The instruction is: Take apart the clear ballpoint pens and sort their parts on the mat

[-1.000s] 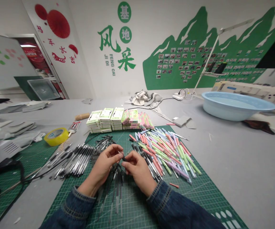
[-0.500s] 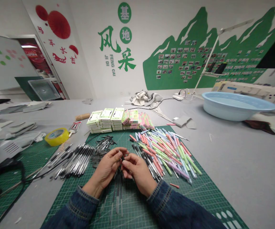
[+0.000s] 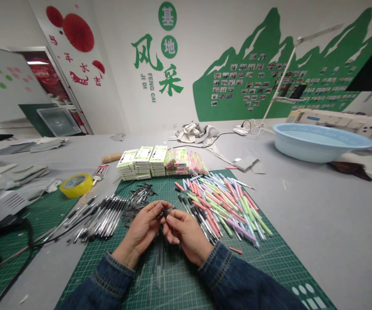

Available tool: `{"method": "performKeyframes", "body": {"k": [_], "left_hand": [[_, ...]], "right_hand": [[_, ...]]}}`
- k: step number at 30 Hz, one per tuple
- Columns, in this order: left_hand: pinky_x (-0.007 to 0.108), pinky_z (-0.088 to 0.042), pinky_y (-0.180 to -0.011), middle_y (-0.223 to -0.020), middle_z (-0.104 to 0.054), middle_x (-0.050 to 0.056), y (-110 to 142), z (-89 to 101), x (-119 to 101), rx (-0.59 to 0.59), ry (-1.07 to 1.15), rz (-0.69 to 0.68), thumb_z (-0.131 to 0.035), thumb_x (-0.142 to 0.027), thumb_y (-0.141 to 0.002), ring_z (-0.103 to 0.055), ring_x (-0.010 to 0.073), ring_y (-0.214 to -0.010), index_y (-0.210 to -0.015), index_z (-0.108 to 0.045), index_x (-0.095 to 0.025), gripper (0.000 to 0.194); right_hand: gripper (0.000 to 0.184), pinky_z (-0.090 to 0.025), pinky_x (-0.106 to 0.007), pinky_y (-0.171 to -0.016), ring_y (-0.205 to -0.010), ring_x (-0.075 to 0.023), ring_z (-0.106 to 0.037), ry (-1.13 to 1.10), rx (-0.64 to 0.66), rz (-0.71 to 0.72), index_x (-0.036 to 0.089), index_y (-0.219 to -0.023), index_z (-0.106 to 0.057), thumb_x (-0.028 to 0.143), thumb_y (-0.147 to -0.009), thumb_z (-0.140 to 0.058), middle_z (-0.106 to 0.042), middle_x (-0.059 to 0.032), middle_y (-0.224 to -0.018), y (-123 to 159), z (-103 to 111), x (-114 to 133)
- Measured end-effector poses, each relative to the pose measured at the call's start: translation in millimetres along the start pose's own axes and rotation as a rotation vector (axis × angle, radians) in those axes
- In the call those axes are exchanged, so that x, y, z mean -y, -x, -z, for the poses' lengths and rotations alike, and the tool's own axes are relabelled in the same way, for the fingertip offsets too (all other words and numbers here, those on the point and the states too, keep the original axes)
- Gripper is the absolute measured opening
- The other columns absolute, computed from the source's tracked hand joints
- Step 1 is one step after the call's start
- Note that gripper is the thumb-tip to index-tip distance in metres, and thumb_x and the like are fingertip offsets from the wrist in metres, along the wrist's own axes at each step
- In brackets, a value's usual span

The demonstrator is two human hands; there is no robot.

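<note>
Left hand [image 3: 144,228] and right hand [image 3: 186,232] are pinching a small black pen part [image 3: 164,211] between fingertips. Pen refills [image 3: 159,262] are lying below, on the cutting mat [image 3: 250,280].

a blue basin [image 3: 315,149] and crumpled cloth [image 3: 189,134] rest on the grey table [image 3: 305,211].

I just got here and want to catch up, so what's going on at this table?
A person's left hand and right hand meet over a green cutting mat, fingertips together on a small black piece. Thin refills lie below the hands. Clear-barreled pens lie to the left, and a pile of colorful pens to the right.
</note>
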State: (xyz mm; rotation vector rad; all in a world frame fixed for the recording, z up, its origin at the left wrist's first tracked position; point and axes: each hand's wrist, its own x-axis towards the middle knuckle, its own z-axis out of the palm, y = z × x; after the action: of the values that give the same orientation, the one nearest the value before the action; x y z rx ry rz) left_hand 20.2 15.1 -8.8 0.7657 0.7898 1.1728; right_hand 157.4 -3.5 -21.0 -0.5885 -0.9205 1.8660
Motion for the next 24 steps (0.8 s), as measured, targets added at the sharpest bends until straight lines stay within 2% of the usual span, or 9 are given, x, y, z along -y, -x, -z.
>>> {"method": "performKeyframes", "body": {"k": [3, 5, 10, 14, 19, 21, 24], "left_hand": [[0.021, -0.047, -0.059, -0.089, -0.066, 0.005, 0.8, -0.1, -1.0, 0.004, 0.004, 0.01, -0.069, -0.029, -0.075, -0.057, 0.0086, -0.063, -0.085, -0.07, -0.014, 0.018], [0.021, -0.047, -0.058, -0.089, -0.067, 0.005, 0.5, 0.6, -0.1, 0.002, 0.001, 0.01, -0.07, -0.029, -0.075, -0.055, 0.0079, -0.06, -0.085, -0.07, -0.014, 0.018], [0.023, -0.049, -0.07, -0.089, -0.068, 0.005, -1.0, 1.6, 3.0, -0.011, 0.009, -0.026, -0.071, -0.029, -0.074, -0.06, 0.0123, -0.076, -0.085, -0.07, -0.014, 0.019], [0.023, -0.05, -0.065, -0.09, -0.067, 0.005, 1.4, -0.3, 2.7, 0.019, 0.01, -0.002, -0.068, -0.03, -0.077, -0.059, 0.0108, -0.069, -0.086, -0.07, -0.016, 0.017], [0.023, -0.05, -0.067, -0.091, -0.068, 0.005, 2.5, -1.5, 3.3, 0.038, 0.009, 0.007, -0.066, -0.031, -0.078, -0.06, 0.0109, -0.07, -0.088, -0.07, -0.016, 0.018], [0.023, -0.049, -0.07, -0.093, -0.068, 0.006, 1.9, -2.5, 3.2, 0.032, 0.021, 0.001, -0.065, -0.03, -0.079, -0.061, 0.0125, -0.077, -0.09, -0.07, -0.016, 0.019], [0.026, -0.047, -0.082, -0.102, -0.067, 0.008, 2.4, -5.6, 1.8, 0.036, 0.061, -0.031, -0.062, -0.03, -0.081, -0.059, 0.0178, -0.099, -0.101, -0.068, -0.017, 0.024]], "right_hand": [[0.033, -0.017, -0.018, -0.037, -0.04, -0.0037, -0.041, -0.021, 0.045, -0.019, 0.011, -0.08, -0.06, 0.044, -0.083, -0.058, -0.057, 0.0, -0.057, 0.6, -1.2, 1.4], [0.031, -0.014, -0.018, -0.037, -0.038, -0.0025, -0.037, -0.046, 0.044, -0.014, 0.013, -0.079, -0.059, 0.044, -0.082, -0.059, -0.057, 0.0004, -0.059, 1.1, -1.9, 2.6], [0.027, -0.015, -0.017, -0.038, -0.04, -0.0026, -0.04, -0.031, -0.003, -0.002, 0.015, -0.078, -0.055, 0.034, -0.071, -0.073, -0.055, 0.0036, -0.06, 0.9, -0.6, 2.9], [0.03, -0.013, -0.019, -0.038, -0.038, -0.0027, -0.036, -0.045, 0.049, -0.034, 0.012, -0.079, -0.059, 0.042, -0.081, -0.061, -0.054, 0.0016, -0.055, 1.3, -0.8, 3.3], [0.026, -0.012, -0.02, -0.039, -0.036, -0.001, -0.027, -0.143, 0.095, -0.067, 0.013, -0.083, -0.057, 0.039, -0.081, -0.06, -0.051, 0.004, -0.058, 2.4, -3.8, 7.9], [0.025, -0.012, -0.019, -0.039, -0.036, -0.0006, -0.029, -0.122, 0.062, -0.051, 0.014, -0.085, -0.056, 0.038, -0.08, -0.063, -0.053, 0.0037, -0.062, 2.1, -4.0, 8.7], [0.022, -0.014, -0.018, -0.039, -0.038, -0.0011, -0.035, -0.055, 0.002, 0.003, 0.016, -0.081, -0.054, 0.032, -0.076, -0.067, -0.053, 0.0044, -0.062, 1.4, -3.0, 7.3]]}}
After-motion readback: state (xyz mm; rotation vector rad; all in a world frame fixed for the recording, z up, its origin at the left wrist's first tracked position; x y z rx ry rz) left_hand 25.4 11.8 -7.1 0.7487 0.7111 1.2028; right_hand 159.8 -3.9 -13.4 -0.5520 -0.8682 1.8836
